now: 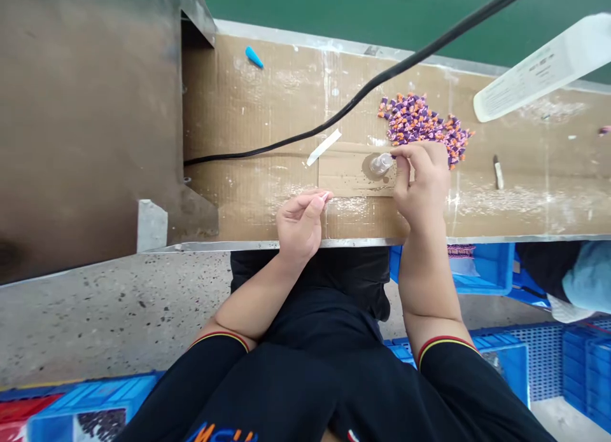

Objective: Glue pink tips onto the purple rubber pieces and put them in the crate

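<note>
My left hand [300, 224] is closed in a pinch near the table's front edge. A small pale pinkish-white piece [325, 196] sticks out between its thumb and fingertips. My right hand [424, 181] pinches a small purple piece [393, 155], mostly hidden by the fingers, right beside a small clear cup [380, 165]. The cup stands on a flat cardboard piece [351, 184] with a wet stain around it. Just beyond my right hand lies a pile of small purple, orange and pink pieces [415, 121]. A white strip [324, 147] rests at the cardboard's left end.
A black cable [286, 143] crosses above the cardboard-covered table [267, 105]. At the back right is a translucent white bottle [539, 70]. A blue cap [254, 56] and a short dark-tipped stick [498, 173] lie apart. A metal housing [90, 111] stands left; blue crates [487, 270] sit below.
</note>
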`<state>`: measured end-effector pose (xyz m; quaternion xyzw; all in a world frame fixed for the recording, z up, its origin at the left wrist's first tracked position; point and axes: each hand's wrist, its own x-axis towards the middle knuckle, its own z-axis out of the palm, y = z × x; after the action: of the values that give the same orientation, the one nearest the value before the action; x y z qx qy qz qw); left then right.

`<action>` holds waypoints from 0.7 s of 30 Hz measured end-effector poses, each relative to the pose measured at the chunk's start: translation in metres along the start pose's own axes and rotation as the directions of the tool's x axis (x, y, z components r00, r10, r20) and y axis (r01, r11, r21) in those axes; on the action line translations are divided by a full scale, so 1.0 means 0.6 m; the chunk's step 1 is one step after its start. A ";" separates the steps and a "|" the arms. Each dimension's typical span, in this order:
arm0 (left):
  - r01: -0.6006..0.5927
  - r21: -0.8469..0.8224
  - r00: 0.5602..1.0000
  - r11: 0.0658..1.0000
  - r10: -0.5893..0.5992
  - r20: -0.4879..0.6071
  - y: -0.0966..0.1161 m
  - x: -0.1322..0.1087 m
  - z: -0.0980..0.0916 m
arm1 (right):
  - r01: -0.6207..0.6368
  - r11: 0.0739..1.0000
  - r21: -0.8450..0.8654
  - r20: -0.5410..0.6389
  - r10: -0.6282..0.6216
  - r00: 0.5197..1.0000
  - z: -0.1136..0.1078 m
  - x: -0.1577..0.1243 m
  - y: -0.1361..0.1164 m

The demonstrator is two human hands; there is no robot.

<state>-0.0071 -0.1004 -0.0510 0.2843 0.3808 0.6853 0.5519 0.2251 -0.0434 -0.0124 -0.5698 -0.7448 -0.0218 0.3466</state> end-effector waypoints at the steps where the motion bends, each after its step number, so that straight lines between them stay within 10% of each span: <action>1: 0.001 -0.003 1.000 1.000 -0.001 0.004 0.000 0.000 -0.001 | 0.019 1.000 -0.011 0.020 -0.018 1.000 -0.001 0.004 -0.001; 21: 0.039 -0.033 0.999 0.999 -0.039 -0.006 0.004 0.001 0.006 | 0.065 0.993 -0.097 0.132 -0.052 0.990 -0.006 0.005 0.002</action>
<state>-0.0058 -0.0993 -0.0469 0.2653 0.3769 0.6814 0.5685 0.2274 -0.0418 -0.0085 -0.5646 -0.7800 -0.0330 0.2676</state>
